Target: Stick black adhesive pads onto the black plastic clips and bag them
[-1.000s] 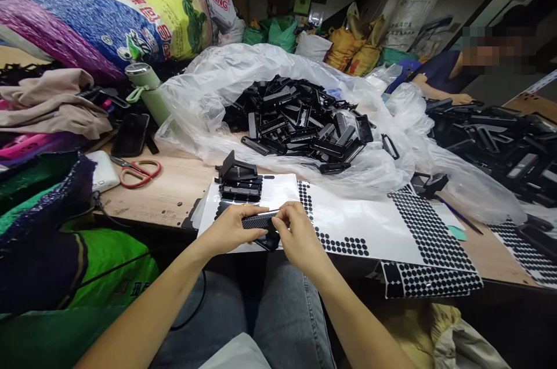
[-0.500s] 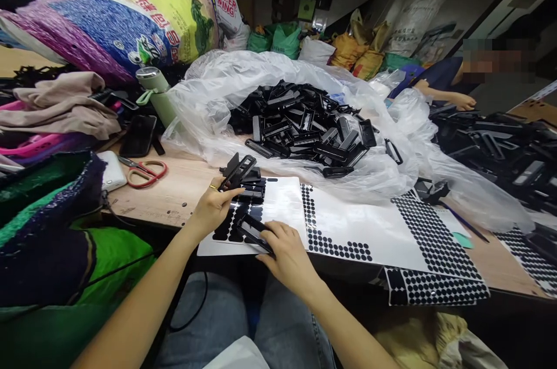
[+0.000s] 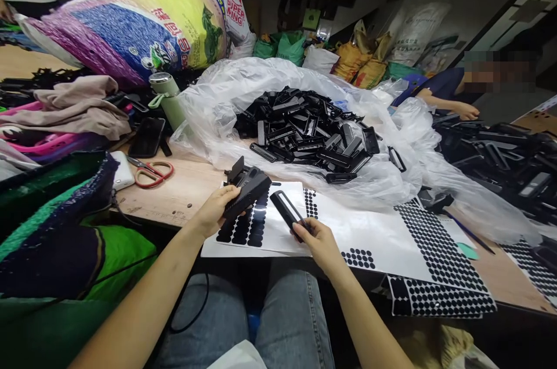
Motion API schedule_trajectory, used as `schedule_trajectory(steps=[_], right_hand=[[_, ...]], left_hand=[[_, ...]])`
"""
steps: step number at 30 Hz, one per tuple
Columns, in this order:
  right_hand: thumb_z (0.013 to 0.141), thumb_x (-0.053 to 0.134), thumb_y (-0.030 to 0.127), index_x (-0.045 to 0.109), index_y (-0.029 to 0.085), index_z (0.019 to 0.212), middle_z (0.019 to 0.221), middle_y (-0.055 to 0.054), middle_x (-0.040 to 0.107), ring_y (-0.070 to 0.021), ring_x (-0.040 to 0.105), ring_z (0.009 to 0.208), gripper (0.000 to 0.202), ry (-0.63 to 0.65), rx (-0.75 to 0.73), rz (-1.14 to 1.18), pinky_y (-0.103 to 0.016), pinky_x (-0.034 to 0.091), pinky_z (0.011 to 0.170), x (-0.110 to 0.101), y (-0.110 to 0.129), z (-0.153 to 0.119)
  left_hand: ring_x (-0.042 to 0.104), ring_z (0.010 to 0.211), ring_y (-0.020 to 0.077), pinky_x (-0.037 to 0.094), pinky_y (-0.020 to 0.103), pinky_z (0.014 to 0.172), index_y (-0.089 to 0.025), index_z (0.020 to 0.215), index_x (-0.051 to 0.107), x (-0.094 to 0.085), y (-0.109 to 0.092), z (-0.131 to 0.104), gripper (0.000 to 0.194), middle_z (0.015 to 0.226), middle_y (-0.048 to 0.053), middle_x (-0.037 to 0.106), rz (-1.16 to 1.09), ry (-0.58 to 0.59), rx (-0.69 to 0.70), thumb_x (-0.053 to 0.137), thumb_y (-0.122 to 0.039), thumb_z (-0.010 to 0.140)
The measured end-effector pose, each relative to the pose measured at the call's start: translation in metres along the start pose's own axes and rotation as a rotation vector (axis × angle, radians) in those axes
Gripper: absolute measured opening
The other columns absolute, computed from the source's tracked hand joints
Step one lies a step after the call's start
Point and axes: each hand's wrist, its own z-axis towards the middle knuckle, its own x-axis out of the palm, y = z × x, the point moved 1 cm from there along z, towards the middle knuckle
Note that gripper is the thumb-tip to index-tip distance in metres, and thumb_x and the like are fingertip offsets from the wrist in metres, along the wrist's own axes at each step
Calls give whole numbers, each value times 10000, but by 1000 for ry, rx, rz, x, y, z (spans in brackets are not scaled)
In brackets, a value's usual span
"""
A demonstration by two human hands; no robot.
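Observation:
My left hand (image 3: 215, 210) is closed on a dark block-like black plastic piece (image 3: 253, 188), held above the left sheet of black stickers (image 3: 248, 227). Other black pieces (image 3: 236, 168) show just behind that hand; whether they are in its grip is unclear. Between the thumb and fingers of my right hand (image 3: 322, 242) is a long black plastic piece (image 3: 282, 206) with a pale strip or slot down its middle. It is tilted over the bare white part of the sheets, apart from the left hand's piece.
Behind the sheets, a clear plastic bag (image 3: 204, 143) lies spread around a heap of black parts (image 3: 304, 125). Red-handled scissors (image 3: 154, 174), a phone (image 3: 148, 137) and a green bottle (image 3: 169, 102) are at left. Another person's hand (image 3: 465, 110) is by a second heap at right.
My right hand has moved right and up, and its long piece now points up and away. The piece in my left hand has turned to show a broad dark side. The view has shifted slightly.

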Motion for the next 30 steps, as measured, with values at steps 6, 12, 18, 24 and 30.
schedule_trajectory(steps=[6, 12, 18, 24, 30], right_hand=[[764, 509, 488, 591, 171, 883, 838, -65, 631, -185, 564, 737, 348, -135, -53, -240, -294, 416, 659, 13, 0, 30], [788, 541, 293, 605, 107, 844, 897, -157, 623, -250, 567, 897, 205, -243, 41, -414, -351, 404, 772, 40, 16, 122], [844, 514, 314, 527, 145, 1090, 1108, -86, 545, -180, 554, 951, 299, -262, 196, -422, -380, 465, 808, 59, 9, 153], [823, 464, 283, 585, 112, 806, 806, -95, 619, -188, 571, 769, 211, -218, 105, -242, -306, 438, 679, 49, 30, 129], [778, 490, 356, 545, 188, 742, 852, -22, 580, -143, 540, 774, 180, 65, -169, 12, -270, 423, 687, 51, 84, 44]], left_hand=[[649, 623, 178, 504, 224, 474, -94, 829, 576, 4, -13, -18, 170, 692, 82, 646, -456, 14, -423, 502, -243, 794], [646, 551, 177, 494, 210, 413, -89, 792, 561, 2, -10, -20, 130, 619, 68, 643, -482, -102, -500, 490, -197, 796], [654, 567, 191, 507, 219, 426, -69, 801, 569, -6, -11, -24, 154, 618, 99, 656, -493, -80, -555, 477, -193, 801], [653, 554, 203, 500, 221, 409, -73, 812, 558, -12, -11, -24, 150, 628, 114, 656, -551, -39, -639, 467, -191, 799], [632, 511, 192, 451, 203, 355, -90, 773, 549, -3, -14, -26, 118, 618, 99, 632, -574, 50, -704, 524, -202, 744]])
